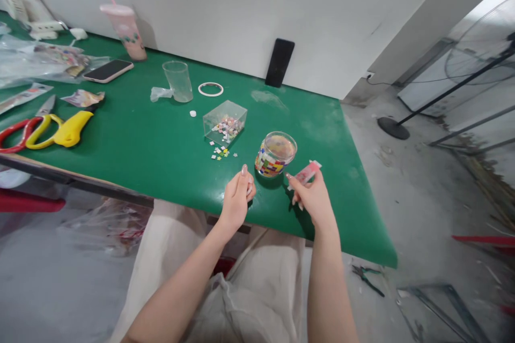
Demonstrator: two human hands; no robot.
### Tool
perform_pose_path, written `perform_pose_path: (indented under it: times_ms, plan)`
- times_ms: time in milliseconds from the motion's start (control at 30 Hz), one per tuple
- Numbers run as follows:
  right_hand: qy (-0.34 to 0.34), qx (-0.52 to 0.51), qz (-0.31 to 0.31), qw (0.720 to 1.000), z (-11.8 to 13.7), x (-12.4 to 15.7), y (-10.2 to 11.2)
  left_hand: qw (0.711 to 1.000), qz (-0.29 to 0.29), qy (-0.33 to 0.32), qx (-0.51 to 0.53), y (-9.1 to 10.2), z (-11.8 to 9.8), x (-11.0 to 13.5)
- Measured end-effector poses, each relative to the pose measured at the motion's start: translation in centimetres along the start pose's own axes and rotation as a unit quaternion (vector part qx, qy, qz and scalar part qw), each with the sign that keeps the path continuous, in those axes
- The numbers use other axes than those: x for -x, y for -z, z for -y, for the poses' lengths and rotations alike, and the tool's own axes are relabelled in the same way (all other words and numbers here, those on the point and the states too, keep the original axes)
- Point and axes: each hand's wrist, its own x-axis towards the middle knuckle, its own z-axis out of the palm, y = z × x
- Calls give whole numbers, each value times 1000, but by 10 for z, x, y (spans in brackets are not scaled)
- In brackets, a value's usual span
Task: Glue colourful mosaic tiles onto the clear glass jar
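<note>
My left hand (238,193) is closed near the table's front edge, thumb on top. A bit of something white shows at its curled fingers, too small to make out. My right hand (311,193) pinches a small pink and white packet (306,172) just above the green tabletop. Between and beyond both hands is a round glass jar (276,154), its side covered with colourful mosaic tiles; neither hand appears to hold it. Farther back, a clear plastic box (225,120) contains small pastel pieces. Several loose white and yellow pieces (220,151) lie in front of it.
Behind the box are a clear cup (177,81) and a white ring (211,89). A black phone (279,62) leans on the wall. Scissors (30,131), a yellow-handled tool (74,128), a phone (108,71) and a pink tumbler (126,32) occupy the left. Pliers (368,277) lie on the floor.
</note>
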Motion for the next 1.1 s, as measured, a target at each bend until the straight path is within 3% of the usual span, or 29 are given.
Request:
perform_pose_path:
  times_ms: [167,267,333,367,433,500,600,667,800,933,1100]
  plan:
    - [6,151,-4,988,0,-7,12,1000,-2,-3,-8,2,2,0]
    - [29,153,-46,987,-1,-4,27,1000,-1,-6,-14,1,3,0]
    - [99,128,-94,982,1,-5,28,1000,1,-7,-12,0,4,0]
    - [144,120,-110,976,3,-7,24,1000,2,-8,-11,0,4,-1]
    - [213,97,-81,969,8,-13,7,1000,3,-8,-11,0,5,-1]
    - [245,48,-19,968,14,-20,-17,1000,3,-8,-17,0,5,-1]
    - [261,-49,6,964,19,-28,-45,1000,0,-4,-23,-1,2,0]
    - [242,-96,32,965,19,-31,-49,1000,0,-2,-22,-1,0,0]
    - [204,-171,97,959,7,-35,-31,999,0,-6,-33,-2,-3,2]
    - [241,-160,78,954,-2,-32,-25,999,3,-5,-36,-3,-4,1]
    - [281,-79,-18,956,7,-22,-57,1000,-4,-10,-26,-2,-3,1]
